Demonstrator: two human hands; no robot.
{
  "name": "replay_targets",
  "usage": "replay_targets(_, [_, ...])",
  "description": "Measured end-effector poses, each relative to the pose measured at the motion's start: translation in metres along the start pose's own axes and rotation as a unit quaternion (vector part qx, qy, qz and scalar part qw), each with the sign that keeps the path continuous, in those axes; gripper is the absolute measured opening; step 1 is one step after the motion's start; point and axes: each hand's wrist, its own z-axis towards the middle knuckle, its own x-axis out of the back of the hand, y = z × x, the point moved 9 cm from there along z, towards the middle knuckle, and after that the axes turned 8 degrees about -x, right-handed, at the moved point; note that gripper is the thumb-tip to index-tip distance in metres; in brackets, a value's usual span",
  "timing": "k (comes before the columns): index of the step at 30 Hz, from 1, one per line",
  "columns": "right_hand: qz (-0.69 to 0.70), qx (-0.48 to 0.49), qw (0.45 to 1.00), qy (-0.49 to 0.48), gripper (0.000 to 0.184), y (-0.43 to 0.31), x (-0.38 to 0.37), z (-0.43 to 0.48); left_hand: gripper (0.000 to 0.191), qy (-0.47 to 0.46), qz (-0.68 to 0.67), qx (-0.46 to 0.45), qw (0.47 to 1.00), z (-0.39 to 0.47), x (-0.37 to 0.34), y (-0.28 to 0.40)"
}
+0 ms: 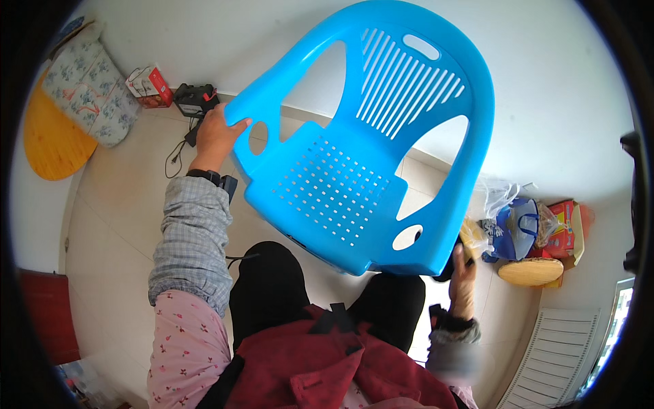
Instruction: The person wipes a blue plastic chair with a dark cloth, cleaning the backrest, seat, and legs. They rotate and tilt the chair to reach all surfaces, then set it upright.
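Note:
A blue plastic armchair (pixel 337 168) with a slotted back and a perforated seat is tilted up in front of my knees. My left hand (pixel 217 133) grips the front of its left armrest, thumb on top. Beside the lower end of the right armrest is my right hand (pixel 462 278), thumb pointing up. A dark object (pixel 445 268) shows between that hand and the chair, partly hidden; whether the hand holds it or the armrest is not clear. The chair's legs are out of sight.
Against the wall at left are a black case (pixel 196 99) with a cable, a red-and-white carton (pixel 149 87), a floral-covered item (pixel 94 92) and a round wooden board (pixel 56 133). Bags (pixel 513 227) and a wooden disc (pixel 531 271) lie right, near a white radiator (pixel 552 358).

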Motion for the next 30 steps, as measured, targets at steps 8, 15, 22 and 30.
replay_targets(8, [-0.057, -0.085, 0.989, -0.103, 0.036, 0.010, -0.008, -0.071, 0.070, -0.007, -0.046, 0.040, 0.998, -0.052, 0.008, -0.005])
replay_targets(15, [-0.109, 0.032, 0.993, -0.024, 0.039, 0.009, 0.026, -0.016, 0.068, 0.037, -0.082, 0.067, 0.994, -0.118, 0.017, 0.002])
replay_targets(22, [0.013, 0.009, 0.999, -0.035, 0.030, 0.034, 0.042, 0.038, 0.078, -0.009, -0.117, 0.071, 0.991, -0.147, 0.022, 0.021])
replay_targets(30, [0.008, -0.011, 0.990, 0.139, 0.042, 0.038, 0.087, 0.061, 0.082, -0.069, -0.142, 0.066, 0.985, -0.177, 0.021, 0.041])
